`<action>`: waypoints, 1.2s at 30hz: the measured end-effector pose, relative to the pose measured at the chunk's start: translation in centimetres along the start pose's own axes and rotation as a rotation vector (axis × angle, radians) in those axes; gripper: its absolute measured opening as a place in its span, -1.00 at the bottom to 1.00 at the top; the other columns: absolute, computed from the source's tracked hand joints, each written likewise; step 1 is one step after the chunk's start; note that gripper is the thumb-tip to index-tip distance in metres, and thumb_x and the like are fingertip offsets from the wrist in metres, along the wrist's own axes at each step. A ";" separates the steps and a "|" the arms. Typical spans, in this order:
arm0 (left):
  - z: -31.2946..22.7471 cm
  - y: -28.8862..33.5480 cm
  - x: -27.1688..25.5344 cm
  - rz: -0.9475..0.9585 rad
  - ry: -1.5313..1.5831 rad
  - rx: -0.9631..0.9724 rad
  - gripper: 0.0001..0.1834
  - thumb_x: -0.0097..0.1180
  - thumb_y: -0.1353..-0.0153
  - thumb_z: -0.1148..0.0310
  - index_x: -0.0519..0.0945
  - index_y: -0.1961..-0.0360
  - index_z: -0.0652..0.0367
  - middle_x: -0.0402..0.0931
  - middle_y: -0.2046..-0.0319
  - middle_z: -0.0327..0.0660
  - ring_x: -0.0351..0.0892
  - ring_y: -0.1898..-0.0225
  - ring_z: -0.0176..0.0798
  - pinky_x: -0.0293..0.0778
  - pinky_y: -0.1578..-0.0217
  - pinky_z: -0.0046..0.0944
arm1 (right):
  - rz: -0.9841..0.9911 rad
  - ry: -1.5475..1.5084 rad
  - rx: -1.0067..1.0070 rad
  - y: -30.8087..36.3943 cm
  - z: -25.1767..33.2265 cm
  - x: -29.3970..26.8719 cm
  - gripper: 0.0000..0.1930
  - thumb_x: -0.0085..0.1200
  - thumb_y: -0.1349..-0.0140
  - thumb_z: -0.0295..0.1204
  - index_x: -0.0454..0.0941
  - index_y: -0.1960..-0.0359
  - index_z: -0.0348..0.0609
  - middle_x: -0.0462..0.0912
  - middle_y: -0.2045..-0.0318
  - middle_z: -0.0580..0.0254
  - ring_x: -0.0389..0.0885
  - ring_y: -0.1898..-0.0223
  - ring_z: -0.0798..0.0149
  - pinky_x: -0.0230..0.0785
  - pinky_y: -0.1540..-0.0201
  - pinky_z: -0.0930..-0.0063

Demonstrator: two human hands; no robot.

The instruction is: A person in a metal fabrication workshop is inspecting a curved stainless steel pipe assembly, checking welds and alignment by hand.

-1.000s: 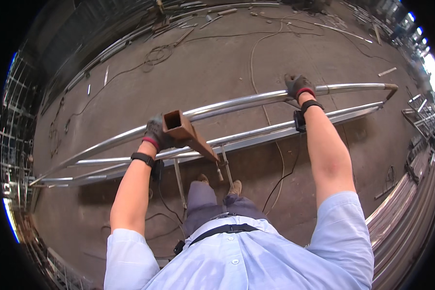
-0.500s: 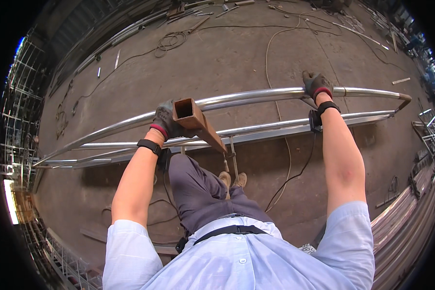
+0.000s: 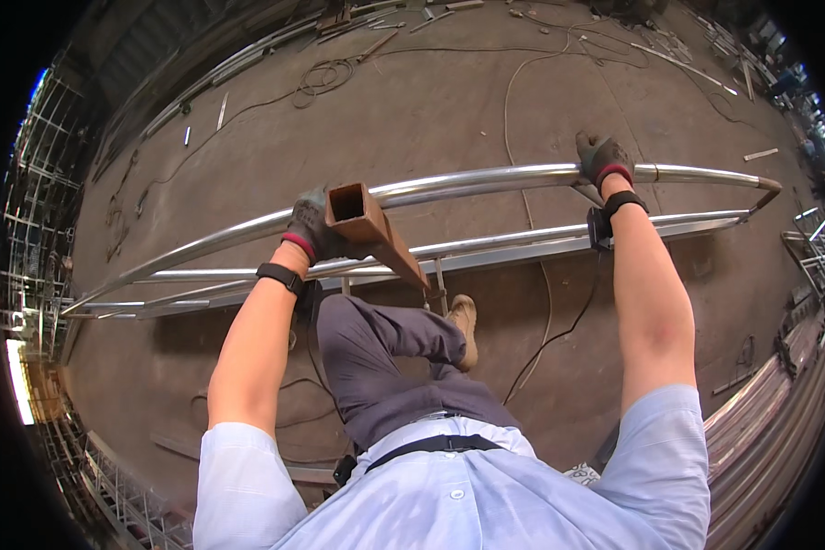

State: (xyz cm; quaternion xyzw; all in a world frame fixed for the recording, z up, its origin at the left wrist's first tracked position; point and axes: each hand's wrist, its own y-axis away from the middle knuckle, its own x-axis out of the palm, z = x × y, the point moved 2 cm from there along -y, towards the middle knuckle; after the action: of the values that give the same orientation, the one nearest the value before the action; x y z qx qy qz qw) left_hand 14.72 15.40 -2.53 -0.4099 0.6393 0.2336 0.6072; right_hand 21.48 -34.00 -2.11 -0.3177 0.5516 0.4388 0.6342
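A long frame of shiny metal pipes (image 3: 495, 174) stretches across in front of me. My left hand (image 3: 313, 227), in a grey work glove, is closed around its upper pipe, right beside a rusty square steel tube (image 3: 383, 236). That tube stands up past the pipe with its open end toward me and hides part of the fingers. Farther right, my right hand (image 3: 605, 159), gloved too, is closed over the same upper pipe. Its fingers curl on the far side. Lower pipes (image 3: 486, 246) run beneath, nearer my legs.
A raised shoe (image 3: 464, 332) is close to the frame's near side. Cables (image 3: 548, 339) trail over the concrete floor, with a coiled hose (image 3: 325, 81) farther off. Long metal bars (image 3: 779, 431) lie stacked at the right. Lattice metalwork (image 3: 41, 202) stands at the left.
One of my legs has bent and its shoe has come up, nearer to me and slightly right. Both hands and the pipe frame stay almost where they were.
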 end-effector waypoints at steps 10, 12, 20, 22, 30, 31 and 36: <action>1.3 0.3 1.3 0.112 -0.057 -0.016 -0.18 0.41 0.35 -0.42 0.64 0.17 -0.03 0.67 0.23 -0.08 0.67 0.19 0.07 0.59 0.18 -0.05 | -0.033 -0.011 -0.033 0.4 -0.1 -0.2 -0.47 -0.15 -0.33 0.06 0.71 0.04 -0.06 0.69 0.04 -0.09 0.67 -0.03 -0.12 0.47 -0.10 0.07; 1.1 0.5 0.8 0.074 -0.007 0.004 -0.20 0.40 0.31 -0.41 0.63 0.16 -0.04 0.67 0.22 -0.08 0.66 0.17 0.06 0.57 0.15 -0.05 | -0.058 -0.009 -0.068 1.4 0.5 -0.7 -0.47 -0.14 -0.33 0.06 0.71 0.05 -0.07 0.70 0.05 -0.09 0.67 -0.01 -0.12 0.48 -0.09 0.07; -0.5 -0.4 -0.1 0.247 -0.085 -0.088 -0.19 0.37 0.31 -0.42 0.62 0.16 -0.03 0.66 0.19 -0.10 0.64 0.15 0.07 0.56 0.15 -0.03 | -0.050 0.019 0.006 1.1 0.2 -0.6 -0.45 -0.16 -0.33 0.08 0.75 0.14 -0.06 0.73 0.12 -0.07 0.70 0.03 -0.10 0.48 -0.05 0.07; -0.7 -0.3 -0.4 0.154 -0.009 -0.082 -0.17 0.43 0.35 -0.37 0.61 0.14 0.01 0.63 0.18 -0.07 0.64 0.14 0.09 0.57 0.12 -0.04 | -0.068 0.002 -0.016 1.0 0.1 -0.5 -0.45 -0.16 -0.32 0.07 0.75 0.14 -0.08 0.73 0.12 -0.07 0.70 0.03 -0.10 0.46 -0.07 0.07; 0.5 0.0 0.0 0.155 0.011 -0.072 -0.17 0.47 0.40 -0.35 0.60 0.18 0.01 0.61 0.19 -0.07 0.64 0.14 0.07 0.56 0.13 -0.04 | -0.028 0.010 -0.004 1.6 1.1 -1.6 -0.56 -0.15 -0.32 0.03 0.75 0.07 0.20 0.74 0.09 0.10 0.70 0.03 -0.06 0.47 -0.06 0.06; 0.2 -0.1 -0.2 0.148 0.018 -0.071 -0.17 0.47 0.41 -0.35 0.61 0.18 0.01 0.62 0.19 -0.07 0.64 0.14 0.07 0.56 0.13 -0.03 | -0.023 0.021 -0.026 1.6 1.0 -1.5 -0.56 -0.14 -0.32 0.03 0.75 0.07 0.19 0.74 0.09 0.10 0.71 0.03 -0.05 0.48 -0.05 0.06; 0.1 0.1 -0.7 0.118 0.016 -0.081 -0.20 0.48 0.40 -0.33 0.62 0.20 -0.01 0.64 0.23 -0.07 0.64 0.16 0.06 0.55 0.12 -0.03 | -0.014 0.009 -0.034 1.9 1.2 -1.7 -0.55 -0.13 -0.32 0.04 0.76 0.09 0.15 0.74 0.09 0.10 0.71 0.03 -0.04 0.47 -0.04 0.05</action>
State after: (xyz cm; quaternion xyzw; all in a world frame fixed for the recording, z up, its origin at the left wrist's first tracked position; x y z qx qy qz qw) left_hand 14.64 15.66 -1.92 -0.3977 0.6571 0.2913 0.5703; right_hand 20.22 -32.54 -0.09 -0.3346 0.5447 0.4420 0.6292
